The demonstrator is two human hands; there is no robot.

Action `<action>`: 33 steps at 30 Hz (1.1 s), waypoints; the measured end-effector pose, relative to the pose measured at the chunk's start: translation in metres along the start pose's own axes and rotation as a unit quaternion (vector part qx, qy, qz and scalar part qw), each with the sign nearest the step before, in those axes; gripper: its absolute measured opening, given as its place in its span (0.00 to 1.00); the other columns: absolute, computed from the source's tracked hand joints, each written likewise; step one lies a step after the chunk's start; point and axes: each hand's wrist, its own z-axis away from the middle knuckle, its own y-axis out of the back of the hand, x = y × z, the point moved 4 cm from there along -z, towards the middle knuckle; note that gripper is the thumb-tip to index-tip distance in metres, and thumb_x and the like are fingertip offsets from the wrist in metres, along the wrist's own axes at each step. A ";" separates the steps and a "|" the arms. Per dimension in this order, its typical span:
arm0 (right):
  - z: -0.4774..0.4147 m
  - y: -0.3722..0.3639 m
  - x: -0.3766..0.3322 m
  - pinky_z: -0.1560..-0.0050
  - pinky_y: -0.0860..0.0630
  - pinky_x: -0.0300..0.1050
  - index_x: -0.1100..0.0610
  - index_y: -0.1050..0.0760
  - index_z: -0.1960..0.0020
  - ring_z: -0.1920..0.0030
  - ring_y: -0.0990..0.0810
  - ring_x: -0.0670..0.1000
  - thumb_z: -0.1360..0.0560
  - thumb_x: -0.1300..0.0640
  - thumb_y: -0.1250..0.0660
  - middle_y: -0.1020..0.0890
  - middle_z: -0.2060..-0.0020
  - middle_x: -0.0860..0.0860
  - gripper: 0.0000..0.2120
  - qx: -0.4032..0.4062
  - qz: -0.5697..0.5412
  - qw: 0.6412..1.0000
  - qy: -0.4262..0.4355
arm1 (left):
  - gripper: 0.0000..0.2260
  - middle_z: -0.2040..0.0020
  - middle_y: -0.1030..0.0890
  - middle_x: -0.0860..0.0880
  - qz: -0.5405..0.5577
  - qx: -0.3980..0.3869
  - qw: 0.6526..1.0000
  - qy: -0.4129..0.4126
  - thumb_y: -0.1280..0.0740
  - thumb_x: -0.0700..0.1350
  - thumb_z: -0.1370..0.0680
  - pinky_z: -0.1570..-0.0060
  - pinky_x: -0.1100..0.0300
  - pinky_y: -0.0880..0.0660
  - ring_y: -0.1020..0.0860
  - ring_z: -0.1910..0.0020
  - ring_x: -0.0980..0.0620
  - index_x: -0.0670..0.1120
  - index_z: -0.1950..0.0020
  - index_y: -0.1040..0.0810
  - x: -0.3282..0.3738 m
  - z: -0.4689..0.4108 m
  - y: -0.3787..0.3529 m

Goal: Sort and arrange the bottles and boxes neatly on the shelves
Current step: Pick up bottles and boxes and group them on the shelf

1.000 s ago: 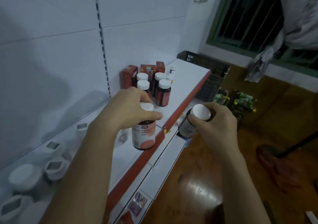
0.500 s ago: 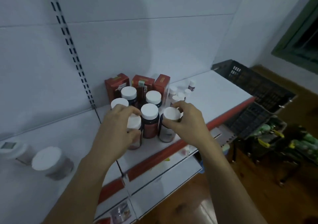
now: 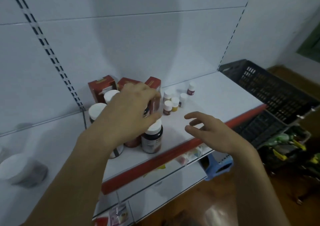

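Observation:
Three red boxes stand at the back of the white shelf (image 3: 216, 94), the left one (image 3: 99, 88) beside several white-capped bottles. My left hand (image 3: 128, 116) reaches over those bottles, fingers and thumb curled around the rightmost red box (image 3: 154, 95). A dark bottle (image 3: 152, 139) with a white cap stands free just below that hand, near the red front edge. My right hand (image 3: 207, 127) hovers above the shelf's front edge, fingers spread, holding nothing. Several small bottles (image 3: 173, 101) cluster to the right of the boxes.
A black plastic crate (image 3: 270, 90) sits past the shelf's right end. A blurred white-lidded jar (image 3: 20, 170) stands on the left shelf section. Lower shelves (image 3: 164, 189) hold small packets. A blue stool (image 3: 218, 166) and green items (image 3: 285, 146) are on the wooden floor.
Both hands let go of the bottles they set down at the front of the group. My left hand moved back onto the right red box; my right hand pulled away and opened.

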 end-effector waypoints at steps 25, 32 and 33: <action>-0.190 0.090 0.080 0.63 0.28 0.36 0.47 0.28 0.41 0.63 0.21 0.45 0.25 0.56 0.26 0.20 0.55 0.43 0.17 0.079 -0.120 0.974 0.175 | 0.11 0.51 0.22 0.54 -0.044 0.034 0.952 0.300 0.32 0.53 0.20 0.53 0.58 0.33 0.22 0.48 0.51 0.52 0.40 0.20 0.048 -0.169 -0.086; -0.140 0.075 -0.053 0.57 0.31 0.28 0.43 0.23 0.48 0.61 0.23 0.42 0.30 0.54 0.21 0.22 0.51 0.41 0.15 0.049 -0.083 0.924 0.370 | 0.06 0.53 0.19 0.59 -0.021 0.307 0.870 0.385 0.28 0.49 0.23 0.54 0.64 0.29 0.21 0.53 0.55 0.55 0.46 0.18 0.014 -0.029 0.015; -0.129 0.069 -0.073 0.57 0.32 0.27 0.42 0.22 0.47 0.60 0.24 0.41 0.30 0.52 0.21 0.23 0.51 0.42 0.15 0.048 -0.091 0.916 0.389 | 0.07 0.53 0.19 0.60 -0.011 0.341 0.854 0.392 0.28 0.49 0.24 0.56 0.65 0.28 0.20 0.55 0.58 0.55 0.46 0.18 0.010 -0.004 0.022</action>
